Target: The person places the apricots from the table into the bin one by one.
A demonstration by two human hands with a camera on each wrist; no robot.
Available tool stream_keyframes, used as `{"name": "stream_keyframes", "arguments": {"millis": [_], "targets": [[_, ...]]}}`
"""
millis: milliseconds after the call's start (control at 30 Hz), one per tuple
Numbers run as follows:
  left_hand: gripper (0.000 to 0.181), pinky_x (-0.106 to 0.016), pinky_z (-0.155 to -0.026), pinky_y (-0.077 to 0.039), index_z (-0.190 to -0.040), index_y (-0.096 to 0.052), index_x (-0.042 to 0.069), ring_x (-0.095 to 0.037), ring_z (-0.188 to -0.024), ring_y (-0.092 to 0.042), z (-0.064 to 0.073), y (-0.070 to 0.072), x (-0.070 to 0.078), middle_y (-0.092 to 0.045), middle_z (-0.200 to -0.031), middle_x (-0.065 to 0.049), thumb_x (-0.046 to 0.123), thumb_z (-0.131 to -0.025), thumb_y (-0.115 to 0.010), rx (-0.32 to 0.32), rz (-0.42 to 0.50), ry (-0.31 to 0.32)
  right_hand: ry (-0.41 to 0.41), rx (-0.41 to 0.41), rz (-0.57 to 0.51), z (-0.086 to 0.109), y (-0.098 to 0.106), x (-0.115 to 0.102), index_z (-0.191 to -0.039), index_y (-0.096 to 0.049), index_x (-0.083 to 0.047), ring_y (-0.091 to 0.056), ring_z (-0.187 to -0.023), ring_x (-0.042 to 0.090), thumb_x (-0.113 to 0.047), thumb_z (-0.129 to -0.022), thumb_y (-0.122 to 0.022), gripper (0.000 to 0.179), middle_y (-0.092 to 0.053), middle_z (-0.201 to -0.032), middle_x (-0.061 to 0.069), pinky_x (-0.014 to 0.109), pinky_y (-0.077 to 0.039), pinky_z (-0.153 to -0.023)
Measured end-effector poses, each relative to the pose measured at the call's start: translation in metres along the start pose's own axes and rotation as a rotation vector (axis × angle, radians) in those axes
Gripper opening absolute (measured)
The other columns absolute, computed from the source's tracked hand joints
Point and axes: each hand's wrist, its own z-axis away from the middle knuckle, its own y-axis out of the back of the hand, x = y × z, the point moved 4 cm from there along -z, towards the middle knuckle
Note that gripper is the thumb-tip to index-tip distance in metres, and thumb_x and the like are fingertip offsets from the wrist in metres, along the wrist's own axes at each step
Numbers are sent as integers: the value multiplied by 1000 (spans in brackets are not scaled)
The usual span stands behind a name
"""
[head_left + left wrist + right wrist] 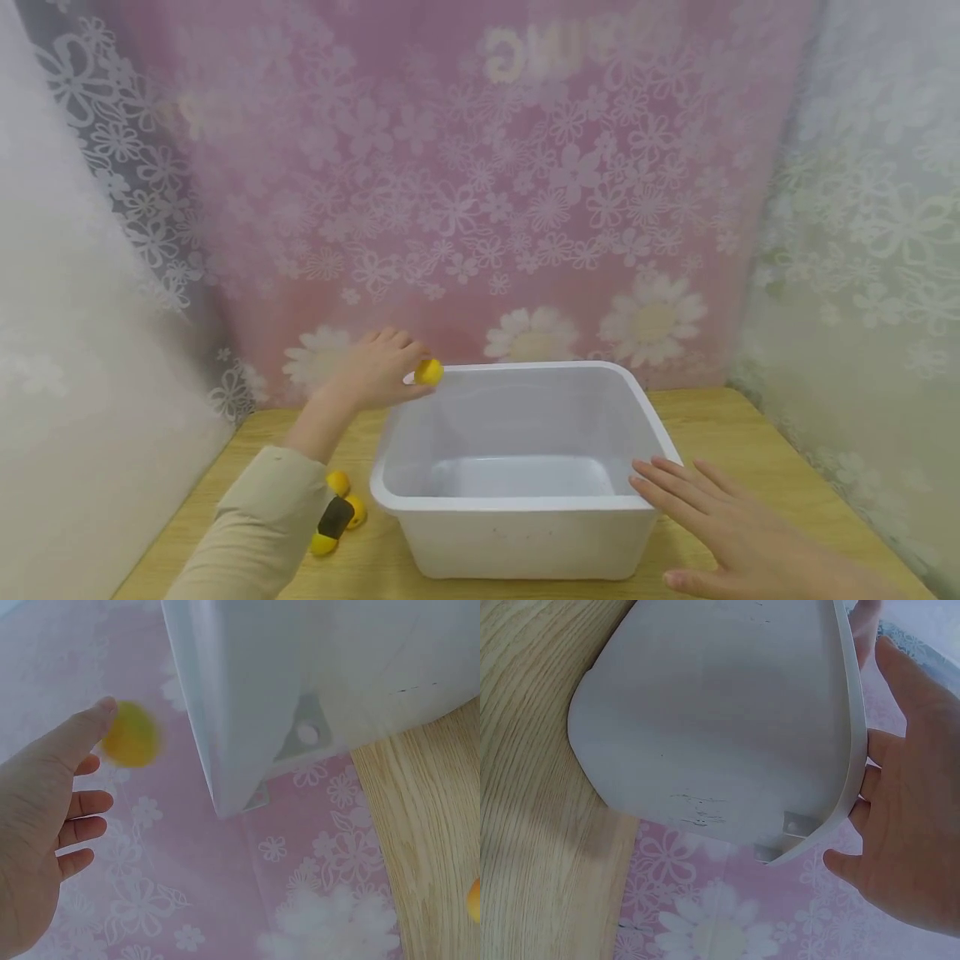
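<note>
My left hand (382, 367) is raised at the far left corner of a white plastic tub (525, 503). Between its thumb and fingertips it pinches a small yellow ball (430, 372), level with the rim. In the left wrist view the ball (133, 735) looks blurred at the tips of the thumb and index finger. At the tub's right side, my right hand (738, 525) is spread with fingers extended over the rim. From the right wrist view, its fingertips (871, 782) are right at the rim. Inside the tub, only bare walls and floor show.
Several yellow-orange balls (356, 510) and a dark piece (335, 518) lie on the wooden table (697, 425), left of the tub and partly behind my left sleeve (262, 517). Flower-patterned sheeting (480, 208) encloses the table at the back and both sides.
</note>
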Motion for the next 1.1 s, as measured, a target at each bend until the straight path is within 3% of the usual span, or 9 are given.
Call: {"name": "stream_keyframes", "arguments": {"millis": [300,500,667,900,1100], "targets": [[51,-49,-96,-38,-116,-58,6,-32,-108,-50,12,-5,-7,-59,-111,-11,45,-84,-65,22,48,46,-2,-13,-5,-1,-2,0,-145,-33,-9,-12,-142,9,-46,-77,-71,87,-35,-148,6,20,4,-112],[48,-50,-95,-38,-115,-58,5,-33,-108,-51,34,-9,-23,-59,-111,-12,42,-84,-65,34,95,118,-48,-23,-29,1,-2,1,-147,-31,-14,-11,-141,6,-44,-76,-73,88,-36,-148,4,16,5,-110],[41,-50,-91,-39,-107,-59,4,-32,-101,-53,55,-15,-35,-59,-103,-11,38,-85,-64,63,81,138,-19,-7,-32,1,-3,2,-146,-33,-11,-13,-141,7,-43,-75,-74,88,-37,-147,7,18,4,-111],[41,-50,-87,-41,-104,-59,3,-30,-94,-54,82,-32,-46,-59,-97,-10,38,-84,-66,76,70,175,-3,1,-36,1,-4,4,-145,-34,-9,-14,-141,8,-43,-74,-75,88,-37,-146,7,19,4,-111],[47,-55,-90,-41,-108,-58,1,-34,-99,-54,104,-54,-50,-60,-102,-14,38,-80,-69,67,63,221,7,14,-26,0,-5,3,-144,-36,-9,-15,-141,9,-44,-74,-74,87,-38,-146,7,19,3,-112]]}}
